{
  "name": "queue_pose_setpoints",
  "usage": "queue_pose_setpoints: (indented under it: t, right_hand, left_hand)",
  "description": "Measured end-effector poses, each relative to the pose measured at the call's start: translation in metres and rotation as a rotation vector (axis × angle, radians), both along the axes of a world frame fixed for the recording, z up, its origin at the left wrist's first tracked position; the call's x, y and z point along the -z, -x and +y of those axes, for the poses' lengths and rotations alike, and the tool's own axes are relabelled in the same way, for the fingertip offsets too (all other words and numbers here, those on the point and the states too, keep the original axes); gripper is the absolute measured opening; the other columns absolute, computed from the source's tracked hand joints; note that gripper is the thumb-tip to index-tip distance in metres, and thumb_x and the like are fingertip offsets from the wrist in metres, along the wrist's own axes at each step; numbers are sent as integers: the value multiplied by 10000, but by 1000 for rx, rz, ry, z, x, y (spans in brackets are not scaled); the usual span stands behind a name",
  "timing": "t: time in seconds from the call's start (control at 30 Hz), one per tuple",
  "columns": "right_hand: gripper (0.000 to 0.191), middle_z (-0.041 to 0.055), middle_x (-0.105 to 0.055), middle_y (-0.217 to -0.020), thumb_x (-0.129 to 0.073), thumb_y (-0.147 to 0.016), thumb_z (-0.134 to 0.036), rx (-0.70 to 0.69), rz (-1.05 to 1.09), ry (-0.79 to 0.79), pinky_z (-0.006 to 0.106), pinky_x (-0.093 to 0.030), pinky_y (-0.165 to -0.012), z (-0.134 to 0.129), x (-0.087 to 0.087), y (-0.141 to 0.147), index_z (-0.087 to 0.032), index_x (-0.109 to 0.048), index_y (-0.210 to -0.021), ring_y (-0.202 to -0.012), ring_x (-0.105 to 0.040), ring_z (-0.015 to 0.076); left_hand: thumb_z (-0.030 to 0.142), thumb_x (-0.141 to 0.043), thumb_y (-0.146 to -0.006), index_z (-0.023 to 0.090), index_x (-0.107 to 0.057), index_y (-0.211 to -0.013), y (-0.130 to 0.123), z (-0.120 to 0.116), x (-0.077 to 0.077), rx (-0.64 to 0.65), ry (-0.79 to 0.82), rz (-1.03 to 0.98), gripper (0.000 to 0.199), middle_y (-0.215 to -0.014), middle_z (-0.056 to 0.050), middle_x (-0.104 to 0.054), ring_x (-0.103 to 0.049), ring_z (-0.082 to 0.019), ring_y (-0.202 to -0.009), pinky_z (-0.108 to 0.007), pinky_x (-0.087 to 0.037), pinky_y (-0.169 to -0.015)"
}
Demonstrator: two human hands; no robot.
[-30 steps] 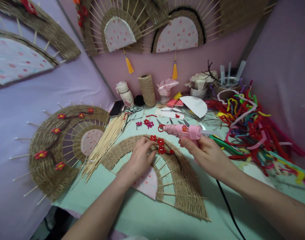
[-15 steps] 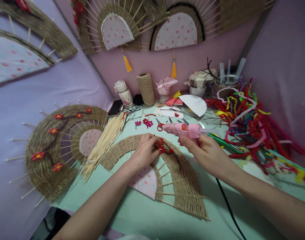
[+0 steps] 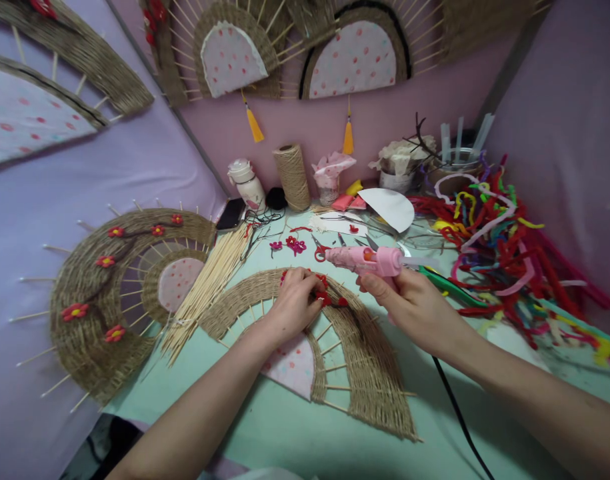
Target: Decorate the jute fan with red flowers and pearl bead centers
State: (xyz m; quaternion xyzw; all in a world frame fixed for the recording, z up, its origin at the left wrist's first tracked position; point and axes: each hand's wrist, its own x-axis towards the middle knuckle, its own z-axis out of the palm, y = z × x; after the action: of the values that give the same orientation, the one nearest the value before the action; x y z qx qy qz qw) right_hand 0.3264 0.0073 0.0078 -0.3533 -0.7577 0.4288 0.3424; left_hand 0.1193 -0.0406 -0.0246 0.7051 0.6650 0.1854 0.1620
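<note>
My right hand (image 3: 409,300) is wrapped round the grip of a pink hot glue gun (image 3: 362,259). The nozzle points left over the table, and a clear glue stick juts from the back. My left hand (image 3: 299,300) rests on the upper band of a woven twine fan (image 3: 375,353), fingers curled down around a red flower (image 3: 321,283). The fingers partly hide the flower, so its exact contact with the fan cannot be made out. More red shows beside the fingertips. A dark twig-like strip runs down the fan's right side. Dotted paper (image 3: 292,367) fills the fan's centre.
A finished-looking fan with red flowers (image 3: 102,300) leans at left beside a bundle of thin sticks (image 3: 207,293). Behind lie magenta flowers (image 3: 295,245), scissors (image 3: 320,252) and a twine spool (image 3: 291,179). Pipe cleaners (image 3: 505,247) heap at right. A black cord (image 3: 455,407) trails forward.
My left hand has shifted slightly right and tilted over the red flower, and red now shows left of its fingers. My right hand and the glue gun stay in place.
</note>
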Motion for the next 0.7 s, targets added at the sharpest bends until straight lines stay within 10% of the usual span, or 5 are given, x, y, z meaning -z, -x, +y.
queue_pose_setpoints:
  t: [0.7]
  right_hand:
    - [450,-3,-514,-571,-442,-917,-571,-10,6,-35,275,-402,-503,-2,-4,1,-210,-584,-689,-511,-459,152]
  left_hand:
    - [203,-526,-851,181,-607,-833,1,2,-5,54,74,142,86,-970,-76,-471,-435,-245,-993,-405,-416,-882]
